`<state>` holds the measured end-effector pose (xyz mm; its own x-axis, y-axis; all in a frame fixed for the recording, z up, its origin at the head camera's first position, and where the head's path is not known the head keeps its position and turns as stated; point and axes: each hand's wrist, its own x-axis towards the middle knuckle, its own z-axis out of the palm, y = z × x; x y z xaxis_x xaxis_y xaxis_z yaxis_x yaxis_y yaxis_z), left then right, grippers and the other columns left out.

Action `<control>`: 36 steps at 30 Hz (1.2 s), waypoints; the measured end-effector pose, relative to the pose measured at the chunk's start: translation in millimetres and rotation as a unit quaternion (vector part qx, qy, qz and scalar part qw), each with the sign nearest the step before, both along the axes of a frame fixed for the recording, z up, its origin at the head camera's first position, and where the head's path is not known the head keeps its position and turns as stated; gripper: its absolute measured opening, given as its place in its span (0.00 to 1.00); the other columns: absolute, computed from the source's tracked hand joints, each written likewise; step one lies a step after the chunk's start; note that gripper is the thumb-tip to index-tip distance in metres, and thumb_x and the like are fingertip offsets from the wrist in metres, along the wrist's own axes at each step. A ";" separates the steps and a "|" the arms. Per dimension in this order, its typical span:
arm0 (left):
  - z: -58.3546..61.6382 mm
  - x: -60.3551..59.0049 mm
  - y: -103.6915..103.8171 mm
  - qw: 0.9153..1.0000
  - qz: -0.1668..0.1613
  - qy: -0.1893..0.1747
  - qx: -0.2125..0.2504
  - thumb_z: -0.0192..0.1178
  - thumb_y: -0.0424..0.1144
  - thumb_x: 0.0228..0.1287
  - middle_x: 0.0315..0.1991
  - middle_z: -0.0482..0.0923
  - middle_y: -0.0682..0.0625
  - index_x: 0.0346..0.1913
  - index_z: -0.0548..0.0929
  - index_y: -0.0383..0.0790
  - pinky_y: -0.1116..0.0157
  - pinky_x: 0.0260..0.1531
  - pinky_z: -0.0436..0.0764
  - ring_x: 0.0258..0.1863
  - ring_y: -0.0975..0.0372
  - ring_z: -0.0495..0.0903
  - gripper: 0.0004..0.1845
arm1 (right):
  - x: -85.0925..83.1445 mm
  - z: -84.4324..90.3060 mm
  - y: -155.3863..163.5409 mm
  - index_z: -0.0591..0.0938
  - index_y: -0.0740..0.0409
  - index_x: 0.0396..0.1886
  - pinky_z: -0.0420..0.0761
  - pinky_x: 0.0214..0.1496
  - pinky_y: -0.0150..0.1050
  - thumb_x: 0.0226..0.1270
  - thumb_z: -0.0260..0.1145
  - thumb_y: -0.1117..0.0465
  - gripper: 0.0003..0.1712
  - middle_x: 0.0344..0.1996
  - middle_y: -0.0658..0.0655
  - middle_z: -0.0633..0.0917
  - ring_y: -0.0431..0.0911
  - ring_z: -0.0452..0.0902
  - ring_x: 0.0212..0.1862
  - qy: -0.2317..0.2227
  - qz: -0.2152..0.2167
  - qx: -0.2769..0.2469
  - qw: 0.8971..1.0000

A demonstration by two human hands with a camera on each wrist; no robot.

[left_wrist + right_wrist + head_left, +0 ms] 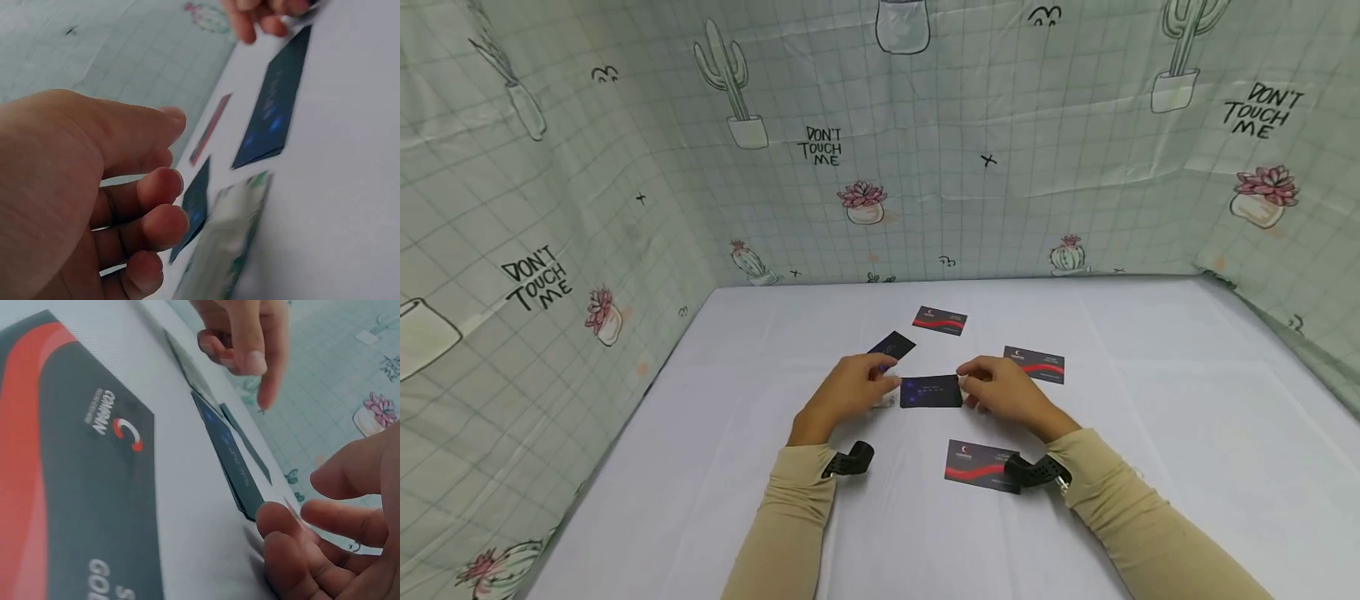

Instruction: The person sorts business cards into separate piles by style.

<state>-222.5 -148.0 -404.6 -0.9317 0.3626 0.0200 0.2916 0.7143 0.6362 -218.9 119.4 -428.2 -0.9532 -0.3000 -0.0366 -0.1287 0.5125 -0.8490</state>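
Note:
A dark blue card (931, 392) lies flat on the white table (1150, 400), between my two hands. My left hand (880, 385) hovers at its left end with loosely curled fingers (156, 206) that hold nothing. Under them lies a white and green flat piece (231, 244). My right hand (973, 390) rests at the card's right end, its fingertips (281, 528) against the corner of the card (228, 453) without pinching it. In the left wrist view the same card (275, 100) stretches away toward the right hand's fingers (262, 15).
Three black and red cards lie around: one far (940, 321), one to the right (1034, 364), one near my right wrist (982, 465). A second dark blue card (892, 345) sits beyond my left hand. Cactus-print cloth walls (587, 208) enclose the table on three sides.

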 end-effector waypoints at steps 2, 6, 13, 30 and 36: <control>2.7 -2.4 -8.6 1.000 0.010 -0.001 0.012 0.61 0.45 0.72 0.31 0.77 0.53 0.62 0.81 0.39 0.63 0.31 0.72 0.28 0.62 0.73 0.20 | 0.4 1.5 0.9 0.82 0.65 0.54 0.78 0.33 0.41 0.72 0.60 0.60 0.17 0.27 0.56 0.85 0.48 0.80 0.29 -0.007 0.002 -0.004 1.000; 7.6 -7.3 -24.0 0.999 0.042 -0.009 0.033 0.60 0.45 0.73 0.37 0.81 0.50 0.63 0.81 0.40 0.60 0.34 0.74 0.31 0.59 0.74 0.21 | -0.6 6.6 0.7 0.81 0.64 0.55 0.78 0.33 0.41 0.72 0.60 0.59 0.18 0.31 0.58 0.85 0.49 0.80 0.29 -0.009 0.008 -0.014 1.000; 6.3 -11.9 -40.0 0.997 0.071 -0.038 0.007 0.59 0.46 0.73 0.43 0.82 0.46 0.64 0.80 0.39 0.57 0.39 0.78 0.35 0.58 0.78 0.22 | -11.1 9.6 -1.5 0.81 0.66 0.57 0.80 0.34 0.42 0.74 0.60 0.60 0.18 0.38 0.60 0.85 0.49 0.81 0.33 -0.014 0.010 -0.028 0.999; -8.8 -19.8 -25.2 0.988 0.147 0.042 -0.011 0.63 0.41 0.67 0.40 0.82 0.49 0.54 0.85 0.37 0.53 0.46 0.75 0.41 0.56 0.80 0.17 | -48.5 11.1 -12.1 0.80 0.68 0.57 0.79 0.35 0.40 0.73 0.60 0.60 0.20 0.37 0.60 0.86 0.48 0.81 0.35 -0.006 0.029 -0.021 0.999; -9.7 -20.3 -20.7 0.978 0.180 0.060 -0.086 0.64 0.46 0.67 0.47 0.83 0.45 0.55 0.86 0.40 0.45 0.50 0.71 0.50 0.49 0.79 0.18 | -64.9 10.0 -39.1 0.82 0.68 0.56 0.79 0.40 0.40 0.68 0.65 0.61 0.20 0.41 0.60 0.85 0.49 0.81 0.39 0.027 0.013 0.017 0.999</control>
